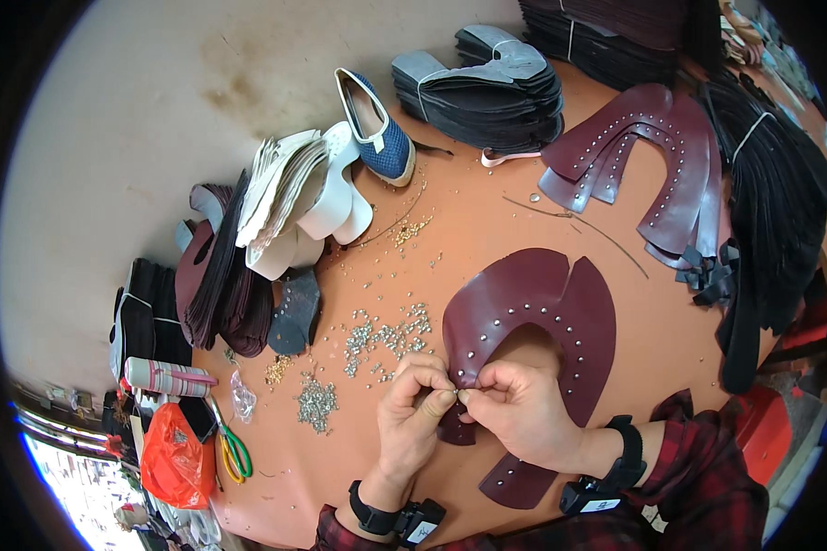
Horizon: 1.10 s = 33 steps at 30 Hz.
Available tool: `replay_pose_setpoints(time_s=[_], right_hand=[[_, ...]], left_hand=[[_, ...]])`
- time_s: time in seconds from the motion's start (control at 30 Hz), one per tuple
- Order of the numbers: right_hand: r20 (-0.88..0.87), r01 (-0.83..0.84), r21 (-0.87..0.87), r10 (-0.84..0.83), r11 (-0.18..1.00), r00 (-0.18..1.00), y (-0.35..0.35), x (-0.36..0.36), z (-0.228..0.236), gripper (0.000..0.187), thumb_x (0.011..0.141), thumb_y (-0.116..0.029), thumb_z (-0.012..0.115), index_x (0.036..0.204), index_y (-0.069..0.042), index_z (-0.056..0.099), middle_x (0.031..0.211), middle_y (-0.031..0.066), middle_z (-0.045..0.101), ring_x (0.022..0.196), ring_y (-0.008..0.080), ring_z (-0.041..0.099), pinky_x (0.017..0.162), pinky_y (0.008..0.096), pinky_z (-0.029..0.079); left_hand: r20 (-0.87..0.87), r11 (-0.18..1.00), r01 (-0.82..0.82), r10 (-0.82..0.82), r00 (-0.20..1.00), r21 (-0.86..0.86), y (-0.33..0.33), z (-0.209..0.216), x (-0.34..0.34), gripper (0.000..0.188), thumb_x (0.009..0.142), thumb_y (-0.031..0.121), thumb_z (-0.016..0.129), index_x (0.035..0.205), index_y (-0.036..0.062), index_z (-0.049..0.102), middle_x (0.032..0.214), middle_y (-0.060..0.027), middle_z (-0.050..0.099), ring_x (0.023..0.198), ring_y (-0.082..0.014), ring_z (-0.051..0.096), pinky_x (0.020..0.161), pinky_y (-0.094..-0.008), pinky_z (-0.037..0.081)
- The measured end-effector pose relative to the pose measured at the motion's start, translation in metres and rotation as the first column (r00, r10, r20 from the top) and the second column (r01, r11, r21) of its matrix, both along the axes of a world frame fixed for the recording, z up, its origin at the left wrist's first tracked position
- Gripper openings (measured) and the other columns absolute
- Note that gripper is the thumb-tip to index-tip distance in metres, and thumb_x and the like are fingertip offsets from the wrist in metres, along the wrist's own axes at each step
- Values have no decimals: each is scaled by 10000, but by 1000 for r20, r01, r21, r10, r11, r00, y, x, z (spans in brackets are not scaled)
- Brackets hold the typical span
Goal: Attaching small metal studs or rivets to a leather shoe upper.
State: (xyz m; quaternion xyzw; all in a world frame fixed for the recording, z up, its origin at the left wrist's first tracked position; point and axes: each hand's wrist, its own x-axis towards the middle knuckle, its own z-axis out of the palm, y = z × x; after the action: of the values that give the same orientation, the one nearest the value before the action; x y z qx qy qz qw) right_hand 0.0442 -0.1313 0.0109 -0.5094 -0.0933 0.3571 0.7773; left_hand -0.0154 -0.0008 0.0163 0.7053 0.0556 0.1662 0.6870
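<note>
A curved burgundy leather shoe upper [590, 312] with a row of silver studs lies in front of me, slit at its far end. My left hand [412, 413] pinches its left strip near the inner edge, thumb and forefinger pressed together. Against those fingertips, the fingers of my right hand [524, 409] close on the same strip from the right. A tiny metal bit, seemingly a stud [457, 392], shows between the two hands; its exact seating is hidden. Loose silver studs [386, 338] lie scattered left of the piece, with a denser pile [317, 405] closer to me.
Studded burgundy uppers [648, 119] lie at the far right beside tied black stacks [767, 193]. A blue shoe [381, 138], white pieces [326, 207] and a grey-black bundle [487, 101] line the back. At left are green-orange scissors [234, 450], a red plastic bag [176, 459] and a bottle [168, 376].
</note>
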Motion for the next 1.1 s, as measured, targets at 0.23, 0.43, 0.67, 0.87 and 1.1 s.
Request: replay_pose_setpoints(time_s=[0.23,0.43,0.67,0.87,1.1], right_hand=[[71,9,-37,-7,999,997,-1,1,3,101,789,-25,560,794,76,550,660,13,564,599,16,489,491,174,396],[49,20,-31,-19,999,999,-2,2,5,115,783,-30,564,809,82,558,656,20,569,600,21,497,500,175,405],[49,-6,-52,9,999,999,-3,3,9,116,783,-30,561,811,83,557,659,15,564,605,19,495,503,173,402],[60,-2,-72,7,997,998,-4,3,11,111,782,-26,558,809,82,556,648,9,553,603,17,491,498,172,396],[72,21,-77,-16,997,997,-2,2,7,107,783,-30,564,792,75,552,613,-6,529,573,12,469,467,175,373]], left_hand=[[12,991,6,-4,1000,-134,-1,-1,1,58,783,10,587,798,12,531,865,-33,434,801,-113,425,727,-216,371],[39,996,22,-19,999,-89,0,-5,0,64,796,42,585,797,8,531,871,-35,425,796,-109,416,721,-214,367],[34,997,5,-3,999,-72,-2,-2,0,76,803,55,584,806,11,522,883,-32,413,800,-108,408,713,-210,366],[34,999,20,-19,999,-50,-2,-3,1,78,807,56,581,819,17,514,882,-32,410,797,-107,405,715,-212,368],[16,1000,11,-10,1000,-16,-3,-1,2,69,796,20,582,817,16,516,882,-35,418,795,-108,415,719,-212,370]])
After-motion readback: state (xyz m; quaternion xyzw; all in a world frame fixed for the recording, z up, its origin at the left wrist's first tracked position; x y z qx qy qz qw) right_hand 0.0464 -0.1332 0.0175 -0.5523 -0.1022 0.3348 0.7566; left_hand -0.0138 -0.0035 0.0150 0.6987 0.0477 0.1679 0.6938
